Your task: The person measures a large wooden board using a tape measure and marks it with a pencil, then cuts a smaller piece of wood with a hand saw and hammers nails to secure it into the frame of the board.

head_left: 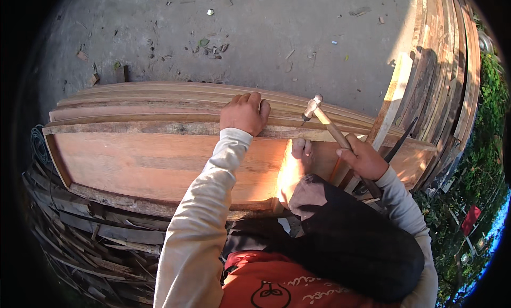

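Observation:
A long, shallow wooden panel frame (122,148) stretches across in front of me, with stacked boards along its far side. Over its far rail, my left hand (245,113) is closed, knuckles up and fingers curled on the edge. My right hand (364,158) grips the wooden handle of a hammer (334,128). The hammer's metal head points up and left, over the far rail, to the right of my left hand. My bare foot (301,151) rests inside the frame, beside a short cross piece. Whatever lies under my left fingers is hidden.
A pile of long planks (442,63) runs along the right, with a loose wooden batten (391,97) leaning by the frame. A dark, pointed strip (402,142) sticks up near my right hand. Scrap wood (101,233) heaps at lower left. Debris dots the concrete floor (159,26).

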### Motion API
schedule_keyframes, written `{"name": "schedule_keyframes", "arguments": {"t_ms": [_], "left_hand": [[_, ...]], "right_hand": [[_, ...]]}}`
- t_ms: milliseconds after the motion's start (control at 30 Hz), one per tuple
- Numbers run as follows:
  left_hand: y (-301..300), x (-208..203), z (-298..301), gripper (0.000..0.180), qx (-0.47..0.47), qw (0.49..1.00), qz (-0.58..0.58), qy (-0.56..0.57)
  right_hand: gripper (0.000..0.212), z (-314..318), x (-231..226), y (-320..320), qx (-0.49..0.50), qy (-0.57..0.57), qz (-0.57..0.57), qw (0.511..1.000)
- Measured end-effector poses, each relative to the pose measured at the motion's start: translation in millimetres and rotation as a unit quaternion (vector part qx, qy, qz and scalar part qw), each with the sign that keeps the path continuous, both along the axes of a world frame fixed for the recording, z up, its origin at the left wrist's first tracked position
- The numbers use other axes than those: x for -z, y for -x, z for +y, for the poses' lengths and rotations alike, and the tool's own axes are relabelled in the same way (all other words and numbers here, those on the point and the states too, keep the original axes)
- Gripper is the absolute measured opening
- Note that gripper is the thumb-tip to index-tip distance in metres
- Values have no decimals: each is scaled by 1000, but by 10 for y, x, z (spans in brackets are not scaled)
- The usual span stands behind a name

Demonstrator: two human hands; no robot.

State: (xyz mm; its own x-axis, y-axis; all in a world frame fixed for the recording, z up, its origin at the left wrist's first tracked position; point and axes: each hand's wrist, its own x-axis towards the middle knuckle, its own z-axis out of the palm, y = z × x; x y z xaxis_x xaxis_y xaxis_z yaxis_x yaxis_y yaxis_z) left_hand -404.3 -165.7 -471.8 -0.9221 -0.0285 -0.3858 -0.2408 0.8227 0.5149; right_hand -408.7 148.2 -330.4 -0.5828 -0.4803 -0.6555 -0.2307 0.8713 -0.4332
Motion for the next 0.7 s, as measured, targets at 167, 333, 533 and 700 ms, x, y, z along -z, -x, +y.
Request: {"name": "schedule_keyframes", "arguments": {"t_ms": [167, 333, 533, 700], "left_hand": [[99, -43, -200, 25, -18, 1000, -5, 15], [123, -75, -134, 25, -11, 1000, 2, 1], [117, 24, -276, 25, -32, 999, 29, 17], [153, 7, -356, 24, -38, 999, 22, 8]], "right_hand": [[29, -684, -934, 1448, 458, 275, 9, 845], [28, -491, -423, 554, 460, 118, 63, 878], [25, -662, -569, 1246, 384, 84, -167, 904], [27, -767, -806, 1551, 476, 315, 123, 812]]}}
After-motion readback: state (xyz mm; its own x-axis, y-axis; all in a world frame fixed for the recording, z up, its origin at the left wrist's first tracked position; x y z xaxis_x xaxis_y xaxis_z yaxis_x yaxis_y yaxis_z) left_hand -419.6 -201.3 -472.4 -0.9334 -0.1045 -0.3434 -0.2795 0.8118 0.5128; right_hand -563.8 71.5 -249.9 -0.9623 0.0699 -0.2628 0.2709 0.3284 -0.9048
